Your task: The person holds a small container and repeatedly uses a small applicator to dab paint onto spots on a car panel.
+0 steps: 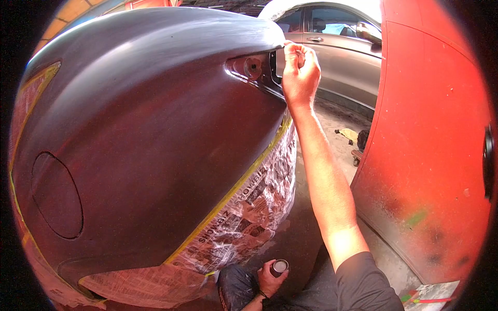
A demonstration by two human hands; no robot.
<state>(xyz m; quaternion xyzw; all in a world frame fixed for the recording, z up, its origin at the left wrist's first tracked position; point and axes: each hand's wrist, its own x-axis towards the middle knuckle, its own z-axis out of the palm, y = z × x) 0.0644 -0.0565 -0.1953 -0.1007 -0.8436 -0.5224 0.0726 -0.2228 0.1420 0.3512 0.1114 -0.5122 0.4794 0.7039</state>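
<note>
My right hand (301, 72) is raised at the rear corner of a dark, matte car body panel (155, 140). Its fingers are curled inward and pressed together by the panel's edge, just above the lamp opening (253, 67). Whatever they may pinch is hidden. Low in the view, near my knee, my left hand (271, 282) is wrapped round a small round can (280, 266) with a dark rim and a pale grey top. I cannot tell whether that is a lid or the contents. A round fuel-flap outline (57, 195) shows on the panel's left.
Masking newspaper (244, 217) edged with yellow tape covers the area below the panel. A red vehicle panel (425, 129) stands close on the right. Behind is a silver-brown car (337, 62). A yellow cloth (347, 135) lies on the floor.
</note>
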